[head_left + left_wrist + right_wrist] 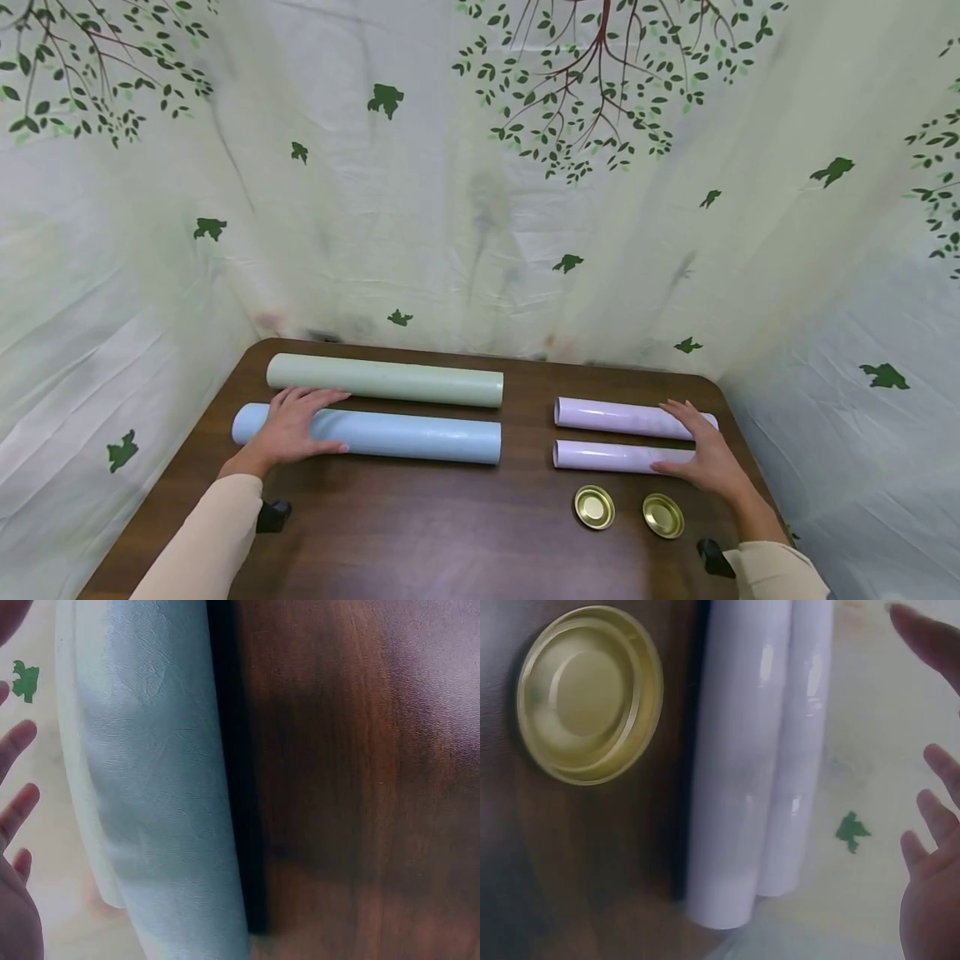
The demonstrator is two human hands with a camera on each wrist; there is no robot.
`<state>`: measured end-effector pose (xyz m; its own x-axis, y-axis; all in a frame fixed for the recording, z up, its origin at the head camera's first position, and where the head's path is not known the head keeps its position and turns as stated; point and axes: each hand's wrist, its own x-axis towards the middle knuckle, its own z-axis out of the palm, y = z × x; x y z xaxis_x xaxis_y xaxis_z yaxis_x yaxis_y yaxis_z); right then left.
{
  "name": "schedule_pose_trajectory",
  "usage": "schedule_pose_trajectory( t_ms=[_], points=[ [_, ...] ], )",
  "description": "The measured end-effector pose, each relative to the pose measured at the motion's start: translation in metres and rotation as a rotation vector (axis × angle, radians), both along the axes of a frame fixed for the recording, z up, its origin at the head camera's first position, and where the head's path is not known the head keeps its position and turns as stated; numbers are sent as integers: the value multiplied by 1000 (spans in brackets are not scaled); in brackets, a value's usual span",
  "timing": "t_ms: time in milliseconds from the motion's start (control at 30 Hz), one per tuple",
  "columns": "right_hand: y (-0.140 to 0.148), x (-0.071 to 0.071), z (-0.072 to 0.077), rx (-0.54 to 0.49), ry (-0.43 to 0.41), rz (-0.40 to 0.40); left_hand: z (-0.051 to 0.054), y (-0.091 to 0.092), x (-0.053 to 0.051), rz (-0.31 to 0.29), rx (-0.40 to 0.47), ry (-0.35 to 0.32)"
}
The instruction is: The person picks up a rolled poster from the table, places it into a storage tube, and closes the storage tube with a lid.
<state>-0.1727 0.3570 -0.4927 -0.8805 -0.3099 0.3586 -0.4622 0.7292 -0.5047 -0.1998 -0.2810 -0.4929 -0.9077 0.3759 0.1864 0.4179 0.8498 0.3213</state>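
Note:
In the head view a blue tube [420,438] lies crosswise on the left of the table, with a longish pale green tube [405,380] behind it. Over the blue tube's left part is my left hand [291,427], fingers spread and thumb apart; the left wrist view shows fingers raised clear of the blue tube [165,772]. On the right, two shorter lilac tubes lie one behind the other: a rear one [615,417] and a front one [607,455]. My right hand [711,457] hovers over their right ends with thumb and fingers apart, holding nothing.
Two shallow round gold lids, a left one [594,507] and a right one [663,516], rest in front of the lilac tubes. The brown wooden table [450,533] meets a leaf-printed cloth backdrop [450,208] at the back and both sides.

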Motion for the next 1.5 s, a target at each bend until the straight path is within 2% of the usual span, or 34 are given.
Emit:
schedule_pose_trajectory(
  t_ms=[167,233,333,500,700,933,1200,1500],
  points=[
    [6,0,-18,47,169,22,-3,-1,-2,-9,3,-48],
    [7,1,-23,61,186,18,-4,-1,-3,-11,5,-71],
    [8,4,-29,70,164,0,-6,-2,-4,-11,3,-89],
    [9,7,-36,64,80,-50,-9,-2,-6,-12,-2,-97],
    [13,12,-42,117,37,-104,-14,-3,-7,-22,-4,-110],
    [16,11,-43,154,56,-116,-17,0,-11,-39,2,-109],
    [16,8,-48,199,109,-111,-22,-2,-13,-16,-8,-139],
    [15,6,-53,221,69,-139,-33,-12,-11,36,0,-152]
  ],
)
